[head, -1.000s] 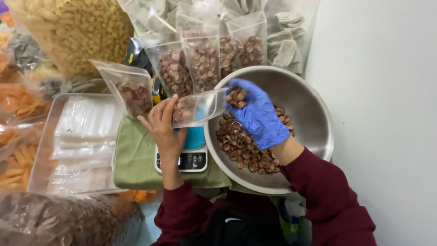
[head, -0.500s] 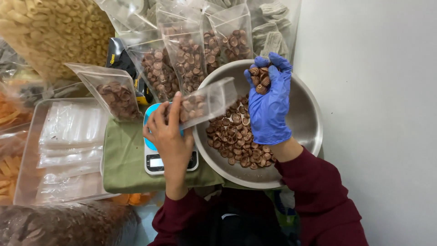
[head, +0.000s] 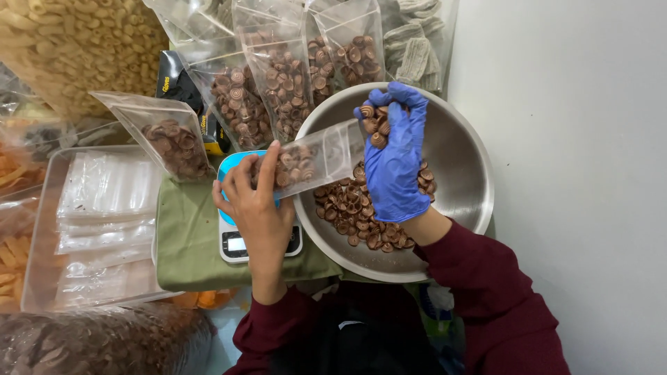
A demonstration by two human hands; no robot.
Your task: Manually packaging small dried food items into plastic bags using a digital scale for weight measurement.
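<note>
My bare left hand (head: 256, 205) holds a clear plastic pouch (head: 313, 158) on its side, its open mouth toward the steel bowl (head: 458, 173). The pouch is partly filled with brown spiral snack pieces. My right hand (head: 390, 156), in a blue glove, grips a handful of the same brown spiral pieces (head: 373, 123) right at the pouch's mouth, above the bowl. More of these pieces (head: 354, 212) lie in the bowl's bottom. A small kitchen scale (head: 240, 239) with a blue top sits under my left hand on a green cloth (head: 187, 243).
Several filled pouches (head: 278, 76) of the brown pieces stand behind the scale and bowl. A clear tray (head: 97, 222) of empty pouches lies at left. Big bags of yellow and orange snacks (head: 69, 42) crowd the far left. A white wall (head: 577, 139) is at right.
My gloved right hand rose from the pouch's mouth with a handful, then came back down to the mouth. My left hand keeps the pouch tilted over the scale.
</note>
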